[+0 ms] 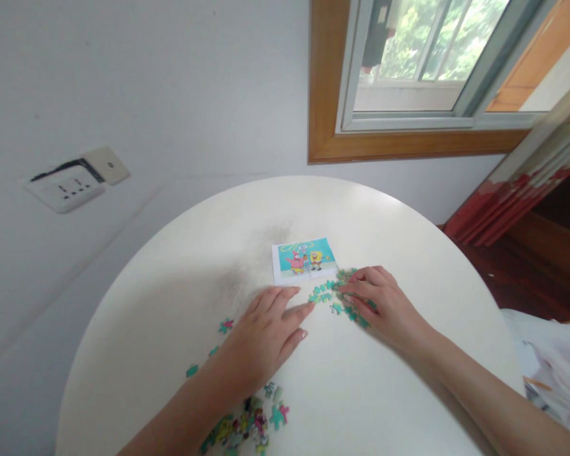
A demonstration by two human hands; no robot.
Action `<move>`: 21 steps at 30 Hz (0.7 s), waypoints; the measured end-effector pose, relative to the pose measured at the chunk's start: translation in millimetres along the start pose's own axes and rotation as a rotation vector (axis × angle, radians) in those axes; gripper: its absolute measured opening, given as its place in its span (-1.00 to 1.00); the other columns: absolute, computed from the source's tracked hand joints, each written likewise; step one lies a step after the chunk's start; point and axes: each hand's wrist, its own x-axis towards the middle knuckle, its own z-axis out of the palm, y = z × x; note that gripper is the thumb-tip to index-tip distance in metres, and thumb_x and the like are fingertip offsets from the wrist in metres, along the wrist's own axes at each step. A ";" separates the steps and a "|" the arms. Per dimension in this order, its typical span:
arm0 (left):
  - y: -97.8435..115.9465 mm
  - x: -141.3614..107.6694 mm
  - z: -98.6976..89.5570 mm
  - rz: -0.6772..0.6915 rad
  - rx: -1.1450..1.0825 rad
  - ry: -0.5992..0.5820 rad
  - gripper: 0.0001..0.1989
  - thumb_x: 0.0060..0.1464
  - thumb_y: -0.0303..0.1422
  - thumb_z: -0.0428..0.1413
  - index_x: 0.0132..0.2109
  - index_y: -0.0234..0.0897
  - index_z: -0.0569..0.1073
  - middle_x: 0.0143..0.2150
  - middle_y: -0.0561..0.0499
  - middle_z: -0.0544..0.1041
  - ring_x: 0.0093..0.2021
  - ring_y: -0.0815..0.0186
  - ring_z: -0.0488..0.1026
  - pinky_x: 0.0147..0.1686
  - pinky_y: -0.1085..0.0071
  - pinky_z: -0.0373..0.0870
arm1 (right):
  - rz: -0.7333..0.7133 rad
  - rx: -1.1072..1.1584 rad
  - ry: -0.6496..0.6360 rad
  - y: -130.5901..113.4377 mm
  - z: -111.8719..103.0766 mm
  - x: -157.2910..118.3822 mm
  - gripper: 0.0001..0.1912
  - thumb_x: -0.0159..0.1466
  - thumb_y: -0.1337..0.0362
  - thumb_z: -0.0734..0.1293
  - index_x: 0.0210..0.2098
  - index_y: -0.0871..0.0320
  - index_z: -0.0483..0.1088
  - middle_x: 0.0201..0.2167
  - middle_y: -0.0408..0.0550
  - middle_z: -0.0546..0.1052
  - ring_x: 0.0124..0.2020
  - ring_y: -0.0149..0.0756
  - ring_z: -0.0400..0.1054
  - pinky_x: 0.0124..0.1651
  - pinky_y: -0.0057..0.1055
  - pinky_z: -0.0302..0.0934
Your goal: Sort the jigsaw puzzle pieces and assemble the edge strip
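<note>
A picture card [308,258] with cartoon figures lies on the white round table. My left hand [268,326] rests palm down just below the card, fingers spread, with a fingertip beside a strip of teal puzzle pieces [322,291]. Over a cluster of teal and green pieces [356,313], my right hand [377,297] has its thumb and fingers drawn together; whatever sits between the fingertips is too small to make out. A pile of mixed coloured pieces [244,427] is partly hidden under my left forearm.
Loose pieces lie left of my left hand, one of them pink and teal [226,325]. The round table [171,278] meets a wall with a socket [69,185]. A window and a red-white curtain [513,190] are at the right.
</note>
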 end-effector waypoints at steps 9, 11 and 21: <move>-2.1 3.1 1.9 0.004 -0.031 0.016 -0.63 0.25 -0.36 0.06 0.18 -0.11 0.41 0.21 -0.14 0.33 0.20 0.05 0.22 0.18 0.01 0.25 | 0.005 -0.073 -0.005 -17.0 6.5 11.0 -0.80 0.30 0.22 0.34 -0.11 -0.01 0.56 -0.02 0.03 0.48 0.00 -0.08 0.27 0.01 -0.11 0.16; -2.6 2.5 2.4 0.005 -0.031 0.015 -0.63 0.25 -0.36 0.06 0.19 -0.10 0.41 0.21 -0.13 0.33 0.20 0.06 0.22 0.19 0.00 0.24 | 0.008 -0.085 -0.029 -19.5 6.7 14.8 -0.79 0.28 0.21 0.36 -0.10 0.00 0.56 -0.02 0.04 0.48 0.00 -0.07 0.26 0.01 -0.11 0.16; 0.5 3.7 -3.6 -0.008 -0.031 -0.031 -0.62 0.24 -0.36 0.07 0.19 -0.14 0.41 0.22 -0.17 0.32 0.21 0.03 0.22 0.17 -0.02 0.26 | 0.056 0.009 -0.088 -13.8 12.6 29.0 -0.85 0.15 0.23 0.47 -0.26 0.01 0.54 -0.08 -0.01 0.42 -0.01 -0.10 0.21 0.03 -0.11 0.16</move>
